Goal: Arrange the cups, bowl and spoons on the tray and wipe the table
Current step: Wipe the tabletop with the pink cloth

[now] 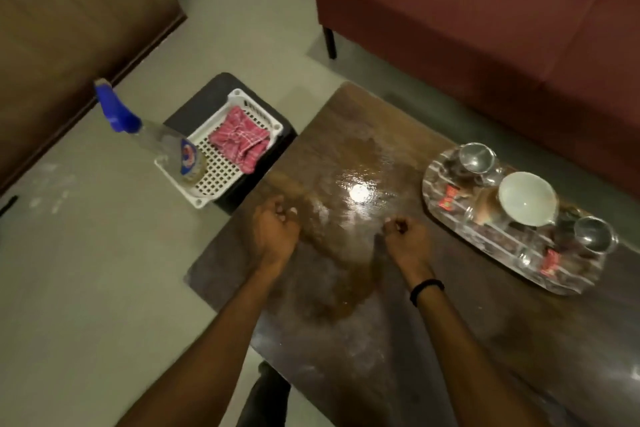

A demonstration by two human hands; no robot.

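A: Where are the task items found?

B: The tray (450, 218) is seen at the far right part of the table (398, 340), close to the far edge. A white bowl (528, 199) is seated at its middle, with one steel cup (476, 158) at the left end and another cup (594, 234) at the right end. Spoons cannot be made out among the reflections. The loading is judged largely complete.

A: And the hands?

B: The left hand (277, 225) is held over the table near its left edge, fingers curled in together, nothing gripped. The right hand (405, 236) is held over the middle, likewise curled closed and empty; a dark band (426, 289) is worn at that wrist. No cloth is held, so wiping is judged not begun.

A: Condition of the surface?

B: A wet, glossy patch (346, 218) is noted between and beyond the hands, with a lamp reflected in it. It is taken to be what must be wiped.

A: Other containers?

B: A white basket (239, 100) is set on a dark stool (194, 107) just off the left end of the table. A red checked cloth (242, 140) is lying in it, and a spray bottle (162, 142) with a blue trigger is standing in its near corner. These are presumably staged there for reach from the left.
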